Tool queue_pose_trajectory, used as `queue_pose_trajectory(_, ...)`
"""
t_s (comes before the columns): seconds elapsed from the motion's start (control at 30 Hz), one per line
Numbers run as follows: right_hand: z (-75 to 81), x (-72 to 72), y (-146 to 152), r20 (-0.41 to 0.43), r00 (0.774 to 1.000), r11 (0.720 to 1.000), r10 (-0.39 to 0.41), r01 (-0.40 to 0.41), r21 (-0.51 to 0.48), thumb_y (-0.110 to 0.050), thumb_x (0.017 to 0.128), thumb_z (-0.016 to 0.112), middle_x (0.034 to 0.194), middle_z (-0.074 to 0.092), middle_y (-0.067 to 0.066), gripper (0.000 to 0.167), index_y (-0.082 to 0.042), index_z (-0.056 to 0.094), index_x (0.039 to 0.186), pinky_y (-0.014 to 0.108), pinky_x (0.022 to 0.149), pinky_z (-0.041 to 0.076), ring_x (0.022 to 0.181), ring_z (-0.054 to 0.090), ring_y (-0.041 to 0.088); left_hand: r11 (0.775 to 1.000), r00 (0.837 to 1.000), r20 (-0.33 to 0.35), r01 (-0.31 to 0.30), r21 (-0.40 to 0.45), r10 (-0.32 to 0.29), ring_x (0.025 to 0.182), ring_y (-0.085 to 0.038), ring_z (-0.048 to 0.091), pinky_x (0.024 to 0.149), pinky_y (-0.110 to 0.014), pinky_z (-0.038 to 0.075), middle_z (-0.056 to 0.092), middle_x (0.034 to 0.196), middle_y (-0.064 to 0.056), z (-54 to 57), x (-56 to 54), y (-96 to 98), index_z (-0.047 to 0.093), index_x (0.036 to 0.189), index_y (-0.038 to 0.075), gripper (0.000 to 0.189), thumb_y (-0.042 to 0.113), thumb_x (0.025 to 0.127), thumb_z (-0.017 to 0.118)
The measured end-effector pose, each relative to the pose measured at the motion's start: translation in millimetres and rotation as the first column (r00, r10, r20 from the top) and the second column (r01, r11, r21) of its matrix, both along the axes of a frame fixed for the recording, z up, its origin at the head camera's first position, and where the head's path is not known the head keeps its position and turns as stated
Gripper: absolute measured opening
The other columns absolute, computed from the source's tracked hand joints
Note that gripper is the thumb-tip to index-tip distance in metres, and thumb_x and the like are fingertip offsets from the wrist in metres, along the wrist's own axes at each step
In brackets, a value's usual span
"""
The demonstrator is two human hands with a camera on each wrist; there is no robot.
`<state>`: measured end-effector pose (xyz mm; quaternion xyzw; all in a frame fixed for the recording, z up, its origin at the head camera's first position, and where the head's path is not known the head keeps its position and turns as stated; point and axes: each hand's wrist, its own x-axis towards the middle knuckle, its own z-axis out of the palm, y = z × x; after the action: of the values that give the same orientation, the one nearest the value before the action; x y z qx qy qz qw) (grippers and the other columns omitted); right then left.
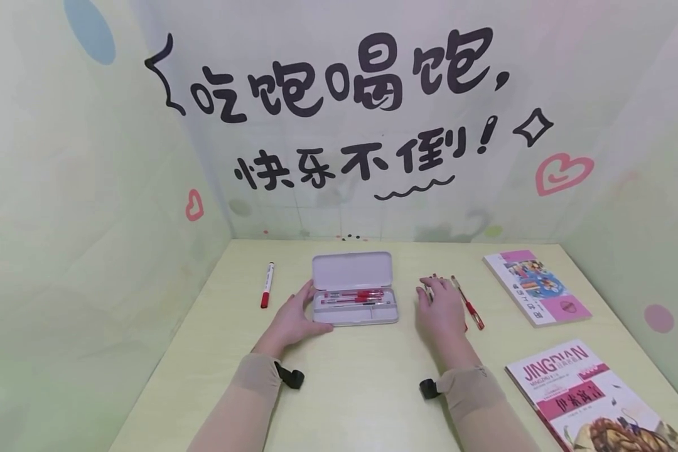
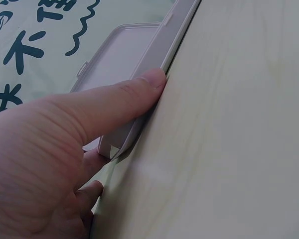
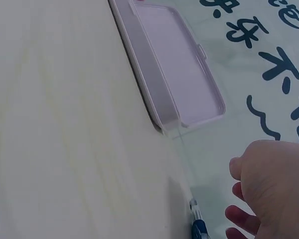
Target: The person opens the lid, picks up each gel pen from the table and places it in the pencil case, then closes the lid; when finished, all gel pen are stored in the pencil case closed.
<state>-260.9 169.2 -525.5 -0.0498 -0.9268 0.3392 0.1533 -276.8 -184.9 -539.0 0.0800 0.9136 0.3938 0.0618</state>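
Note:
A pale lilac pencil case (image 1: 355,307) sits on the table with its lid (image 1: 352,271) raised. Several red and clear pens (image 1: 353,300) lie inside it. My left hand (image 1: 291,323) grips the case's left end, with the thumb along the front wall in the left wrist view. To the right of the case, my right hand (image 1: 442,314) hovers over loose pens, its fingers bent loosely and partly hiding them. A red pen (image 1: 473,315) lies just right of that hand. In the right wrist view, a pen with a dark blue part (image 3: 199,228) shows below the fingers.
A white marker with a red cap (image 1: 267,285) lies left of the case. Two books are on the right: a pink and white one (image 1: 537,287) at the back and a larger one (image 1: 587,392) in front. A printed wall sheet (image 1: 350,213) borders the table (image 1: 350,389) behind.

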Motion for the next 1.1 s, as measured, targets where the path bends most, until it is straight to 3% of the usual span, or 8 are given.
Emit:
queue_pose_trajectory(0.3, 3.2, 2.6, 31.3, 0.024, 0.988, 0.988, -0.150, 0.149, 0.049, -0.025, 0.111, 0.057, 0.147, 0.061, 0.030, 0.040, -0.006, 0.066, 0.145, 0.070, 0.109, 0.051, 0.130, 0.060, 0.055, 1.000, 1.000, 0.003, -0.002, -0.008, 0.002, 0.170, -0.048, 0.023, 0.138, -0.070, 0.021, 0.048, 0.175, 0.006, -1.9, -0.6, -1.2, 0.021, 0.178, 0.028, 0.134, 0.047, 0.074, 0.102)
queue_pose_trajectory(0.53, 4.0, 6.8, 47.9, 0.091, 0.967, 0.970, -0.238, 0.232, 0.067, -0.024, 0.111, 0.057, 0.149, 0.058, 0.035, 0.042, -0.004, 0.063, 0.147, 0.074, 0.109, 0.048, 0.130, 0.058, 0.059, 1.000, 1.000, -0.002, 0.000, -0.006, 0.000, 0.170, -0.048, 0.024, 0.137, -0.071, 0.022, 0.047, 0.175, 0.004, -3.2, -1.9, -1.8, 0.021, 0.178, 0.028, 0.133, 0.048, 0.074, 0.102)
queue_pose_trajectory(0.87, 1.0, 7.7, 57.7, 0.257, 0.921, 0.956, -0.293, 0.278, 0.094, -0.028, 0.109, 0.055, 0.153, 0.051, 0.038, 0.053, 0.002, 0.054, 0.153, 0.075, 0.109, 0.046, 0.134, 0.049, 0.061, 1.000, 1.000, 0.002, 0.005, -0.005, -0.005, 0.170, -0.046, 0.024, 0.138, -0.070, 0.020, 0.048, 0.175, 0.005, -2.0, -1.6, -1.8, 0.022, 0.177, 0.031, 0.132, 0.047, 0.074, 0.103)
queue_pose_trajectory(1.1, -0.2, 7.8, 60.1, 0.307, 0.905, 0.956, -0.293, 0.271, 0.112, -0.030, 0.109, 0.055, 0.151, 0.051, 0.039, 0.057, 0.004, 0.052, 0.154, 0.075, 0.108, 0.047, 0.133, 0.047, 0.061, 1.000, 1.000, 0.005, 0.012, 0.002, -0.012, 0.171, -0.042, 0.026, 0.139, -0.068, 0.018, 0.047, 0.175, 0.006, -2.0, -2.5, -2.2, 0.021, 0.177, 0.031, 0.132, 0.046, 0.075, 0.102)
